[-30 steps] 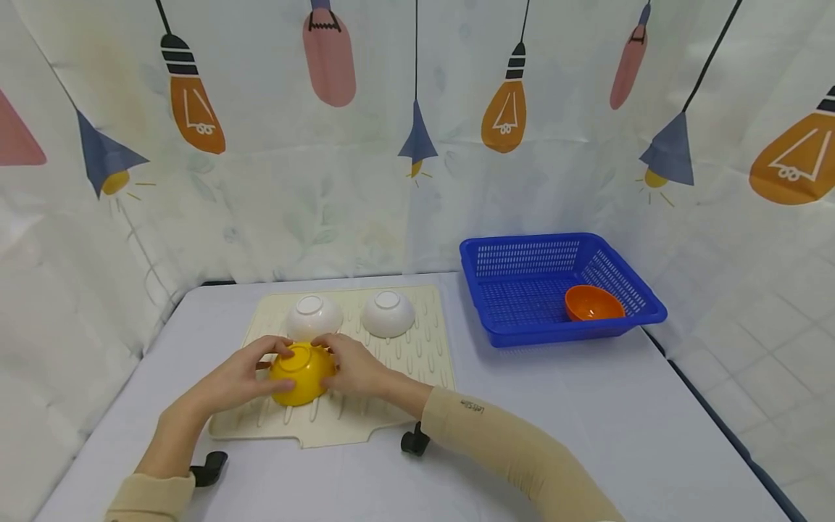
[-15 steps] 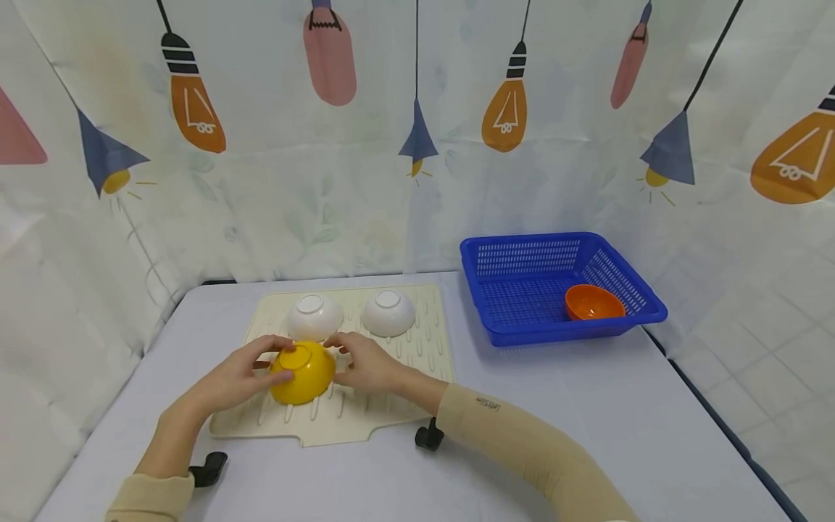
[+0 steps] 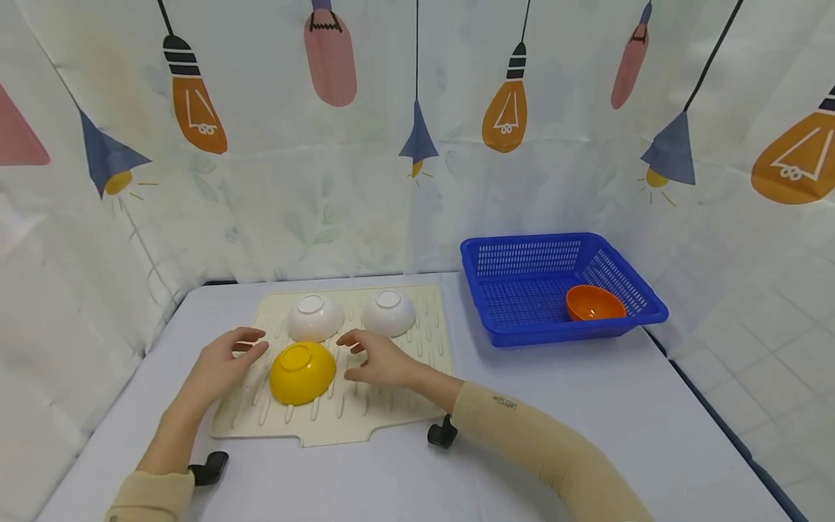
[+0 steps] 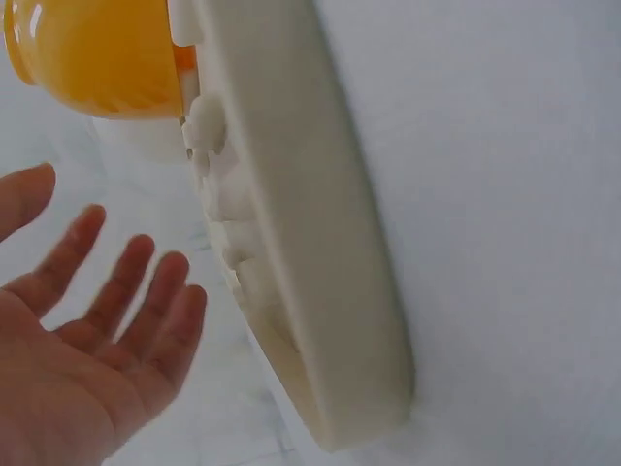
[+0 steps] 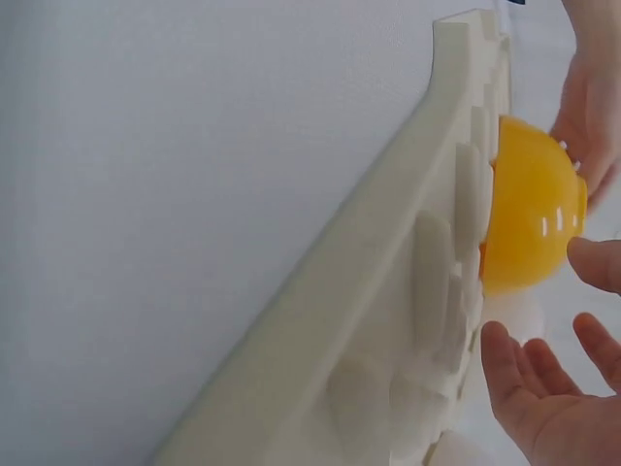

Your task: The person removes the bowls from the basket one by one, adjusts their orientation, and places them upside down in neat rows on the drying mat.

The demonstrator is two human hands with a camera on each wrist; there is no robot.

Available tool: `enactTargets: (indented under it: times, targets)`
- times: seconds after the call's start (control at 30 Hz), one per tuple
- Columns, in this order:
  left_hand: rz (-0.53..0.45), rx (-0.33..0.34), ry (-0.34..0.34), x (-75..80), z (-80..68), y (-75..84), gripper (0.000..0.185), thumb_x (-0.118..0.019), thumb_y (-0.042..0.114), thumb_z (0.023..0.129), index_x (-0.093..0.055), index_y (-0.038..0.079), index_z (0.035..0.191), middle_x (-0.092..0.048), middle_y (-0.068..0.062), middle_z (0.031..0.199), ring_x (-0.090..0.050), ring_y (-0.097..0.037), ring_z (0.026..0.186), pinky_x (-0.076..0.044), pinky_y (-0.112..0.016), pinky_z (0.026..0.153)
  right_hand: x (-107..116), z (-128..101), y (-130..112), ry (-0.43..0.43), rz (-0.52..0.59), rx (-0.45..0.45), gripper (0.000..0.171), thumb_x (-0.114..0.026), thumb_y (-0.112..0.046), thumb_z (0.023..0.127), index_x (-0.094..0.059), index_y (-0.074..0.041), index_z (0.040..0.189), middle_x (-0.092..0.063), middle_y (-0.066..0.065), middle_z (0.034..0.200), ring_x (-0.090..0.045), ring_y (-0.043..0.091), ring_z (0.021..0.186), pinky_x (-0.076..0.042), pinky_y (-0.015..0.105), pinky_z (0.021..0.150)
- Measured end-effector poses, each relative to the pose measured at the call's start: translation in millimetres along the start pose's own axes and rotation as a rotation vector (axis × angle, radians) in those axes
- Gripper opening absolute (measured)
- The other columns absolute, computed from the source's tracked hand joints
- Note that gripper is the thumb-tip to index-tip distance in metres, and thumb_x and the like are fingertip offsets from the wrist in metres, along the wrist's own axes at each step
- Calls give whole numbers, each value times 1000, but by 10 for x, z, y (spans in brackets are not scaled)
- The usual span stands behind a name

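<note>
A yellow bowl (image 3: 303, 373) lies upside down on the front left of a cream draining mat (image 3: 339, 428) with raised ridges. My left hand (image 3: 225, 366) is just left of the bowl, apart from it, fingers loosely bent and holding nothing. To the bowl's right is my right hand (image 3: 385, 360), its fingers parted around empty air. In the left wrist view the left hand (image 4: 97, 349) shows its palm and spread fingers below the yellow bowl (image 4: 102, 58). The right wrist view has the right hand's fingertips near the yellow bowl (image 5: 529, 209).
Two white bowls, one on the left (image 3: 316, 317) and one on the right (image 3: 388, 313), sit upside down at the mat's back. A blue basket (image 3: 522, 338) stands at the back right of the white-covered table (image 3: 554, 413), with an orange bowl (image 3: 592, 303) inside.
Both hands have let go of the yellow bowl. The right hand drew away to the right first, then the left hand moved off to the left. The bowl stays in place.
</note>
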State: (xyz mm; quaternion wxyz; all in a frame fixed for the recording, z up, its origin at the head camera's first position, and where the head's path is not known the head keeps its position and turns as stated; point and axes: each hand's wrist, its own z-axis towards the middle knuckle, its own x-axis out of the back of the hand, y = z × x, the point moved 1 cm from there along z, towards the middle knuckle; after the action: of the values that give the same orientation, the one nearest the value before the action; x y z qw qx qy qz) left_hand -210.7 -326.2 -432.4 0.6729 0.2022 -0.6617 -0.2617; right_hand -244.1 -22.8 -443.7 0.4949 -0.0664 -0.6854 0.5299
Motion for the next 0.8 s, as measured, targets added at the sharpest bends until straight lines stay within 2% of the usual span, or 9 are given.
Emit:
enactTargets:
  times: [0.1,0.27,0.4,0.57,0.73,0.8]
  targets:
    - [-14,99,-40,38,-2,-60,64,-52,47,107,-48,-4,144,-48,-35,140,-48,-52,125,-44,-65,98,39,-30,6,-3,11,-3,51,-76,-9,93,-56,-9,141,-57,4,142,-57,18,124,-52,18,90]
    - [-92,183,-122,86,-15,-86,71,-50,49,107,-39,-5,150,-36,-39,147,-39,-55,133,-39,-67,104,107,-71,21,-6,23,-2,51,-76,-10,94,-56,-10,140,-57,2,142,-57,19,124,-52,20,91]
    - [-135,223,-153,110,-17,-90,74,-50,49,107,-32,-6,154,-28,-41,151,-32,-57,136,-35,-69,106,165,-106,9,-8,29,-6,51,-76,-10,94,-56,-10,140,-57,0,141,-57,19,124,-52,20,91]
    - [-135,268,-166,131,-12,-102,78,-48,50,107,-26,-6,155,-25,-43,151,-31,-59,135,-35,-70,106,241,-151,-18,-8,36,-20,51,-76,-11,94,-56,-11,141,-57,0,142,-57,17,123,-52,21,92]
    - [-135,275,-174,145,3,-116,79,-48,51,107,-24,-7,156,-25,-44,151,-32,-59,134,-34,-70,106,312,-187,-7,2,44,-16,51,-77,-12,93,-57,-11,139,-57,0,141,-58,15,122,-53,23,93]
    - [-140,278,-174,150,7,-121,80,-48,50,107,-23,-7,156,-25,-44,151,-33,-59,134,-35,-70,106,340,-206,-16,1,49,-9,52,-77,-11,93,-56,-9,140,-57,4,142,-58,17,122,-53,23,92]
